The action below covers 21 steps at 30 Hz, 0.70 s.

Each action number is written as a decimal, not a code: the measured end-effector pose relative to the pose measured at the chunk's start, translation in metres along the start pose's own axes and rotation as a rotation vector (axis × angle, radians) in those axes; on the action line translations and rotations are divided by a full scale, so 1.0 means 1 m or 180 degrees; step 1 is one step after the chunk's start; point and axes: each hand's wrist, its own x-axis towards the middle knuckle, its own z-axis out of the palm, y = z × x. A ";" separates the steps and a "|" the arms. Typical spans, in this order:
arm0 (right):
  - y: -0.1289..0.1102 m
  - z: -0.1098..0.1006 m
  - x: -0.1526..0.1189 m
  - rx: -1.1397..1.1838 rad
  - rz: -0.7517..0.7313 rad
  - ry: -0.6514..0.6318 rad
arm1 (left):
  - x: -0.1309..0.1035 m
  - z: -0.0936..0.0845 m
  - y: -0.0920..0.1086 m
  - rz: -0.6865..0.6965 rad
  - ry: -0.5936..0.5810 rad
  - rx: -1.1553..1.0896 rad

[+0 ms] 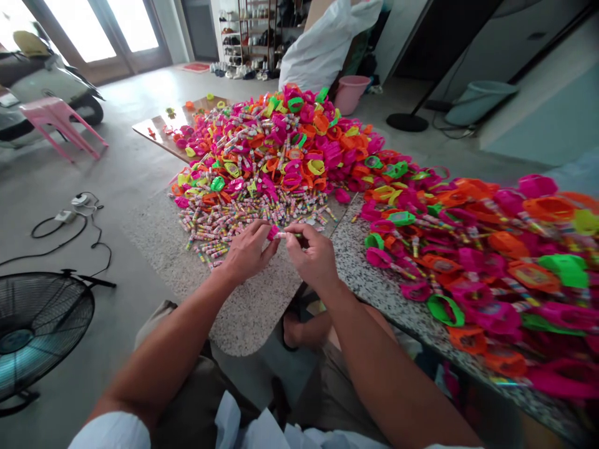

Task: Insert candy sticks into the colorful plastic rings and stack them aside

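My left hand (249,251) pinches a pink piece (272,232); my right hand (314,257) pinches the patterned tube (282,235) against it. Bright pile (290,140) at twelve o'clock, loose tubes (208,226) at ten.

Hands (281,248), bright plastic pieces (292,159), speckled table (248,312)

Daylight glares through the doors; the right edge looks blurred.

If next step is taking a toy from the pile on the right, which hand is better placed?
Right, probably. The right hand is nearer to that pile; the left hand is farther away. But both are busy: left on a pink piece, right on a striped tube.
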 end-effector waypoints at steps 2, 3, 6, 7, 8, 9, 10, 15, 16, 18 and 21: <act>-0.001 -0.001 0.000 0.0026 0.0067 -0.0049 | 0.000 0.000 -0.001 0.0026 -0.0110 0.0073; -0.002 -0.002 0.000 0.0056 0.0096 -0.0064 | 0.000 0.000 -0.002 0.0024 -0.0145 0.0080; -0.001 -0.002 0.000 0.0256 0.0217 -0.0083 | 0.000 -0.001 -0.003 -0.0006 -0.0188 0.0042; 0.000 -0.001 0.000 0.0351 0.0272 -0.0095 | 0.000 -0.001 -0.003 -0.0005 -0.0183 0.0037; 0.002 0.000 0.001 0.0470 0.0340 -0.0107 | 0.000 -0.001 -0.002 0.0006 -0.0170 0.0037; 0.003 0.001 0.001 0.0620 0.0422 -0.0120 | 0.000 -0.001 -0.002 0.0025 -0.0142 0.0036; 0.005 0.002 0.002 0.0792 0.0510 -0.0133 | 0.001 -0.001 -0.001 0.0048 -0.0114 0.0030; 0.012 0.008 0.007 0.1541 0.0854 -0.0340 | 0.002 -0.003 0.003 0.0074 -0.0133 -0.0136; 0.012 0.008 0.008 0.1606 0.0893 -0.0386 | 0.003 -0.004 0.003 0.0077 -0.0143 -0.0186; 0.011 0.008 0.008 0.1669 0.0934 -0.0434 | 0.003 -0.004 0.003 0.0087 -0.0118 -0.0275; 0.007 0.007 0.006 0.1611 0.0878 -0.0461 | 0.004 -0.005 -0.001 0.0087 -0.0106 -0.0269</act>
